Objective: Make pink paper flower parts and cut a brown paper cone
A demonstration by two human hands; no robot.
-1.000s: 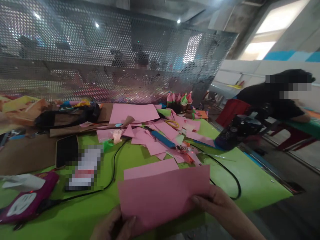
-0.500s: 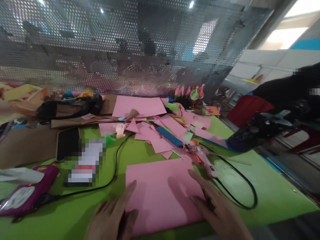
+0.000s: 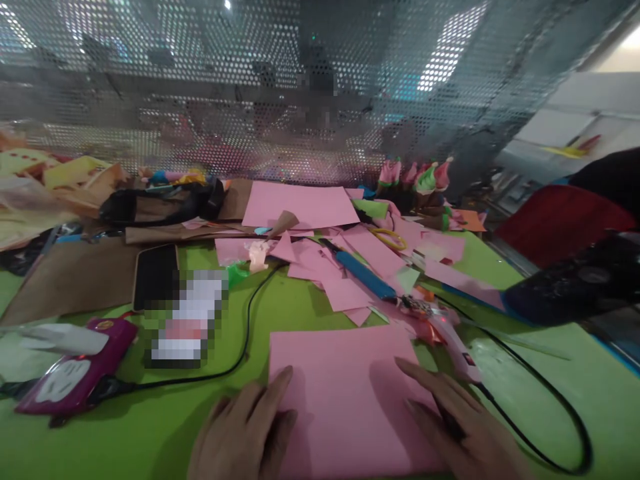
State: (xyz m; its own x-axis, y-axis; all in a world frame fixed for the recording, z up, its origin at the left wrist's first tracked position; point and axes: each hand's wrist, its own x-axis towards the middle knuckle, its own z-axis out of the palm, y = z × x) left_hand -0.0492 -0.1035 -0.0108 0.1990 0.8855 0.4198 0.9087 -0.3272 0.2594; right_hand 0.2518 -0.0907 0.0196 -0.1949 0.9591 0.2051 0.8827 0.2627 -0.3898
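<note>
1. Your pink paper sheet [image 3: 345, 393] is a flat, matte rectangle lying on the smooth lime-green table cover [image 3: 500, 373] at the lower centre of the frame.
2. Your left hand [image 3: 245, 433] lies open and flat at the sheet's lower left corner, fingers spread, gripping nothing, with the fingertips resting on the paper's edge.
3. Your right hand [image 3: 460, 427] also lies open, palm down on the sheet's lower right part, fingers pointing up-left.
4. Just above your right hand lies a glue gun [image 3: 450, 340], and its glossy black cord [image 3: 545, 427] loops to the lower right.
5. Angular pink paper offcuts [image 3: 345, 293] are piled at the centre, with a blue-handled tool [image 3: 363, 275] lying among them.
6. A dark phone [image 3: 155, 277] and a glossy magenta case [image 3: 75, 377] sit at the left; the markings on both are too blurred to read.
7. A perforated metal screen [image 3: 250, 100] fills the top of the frame.
</note>
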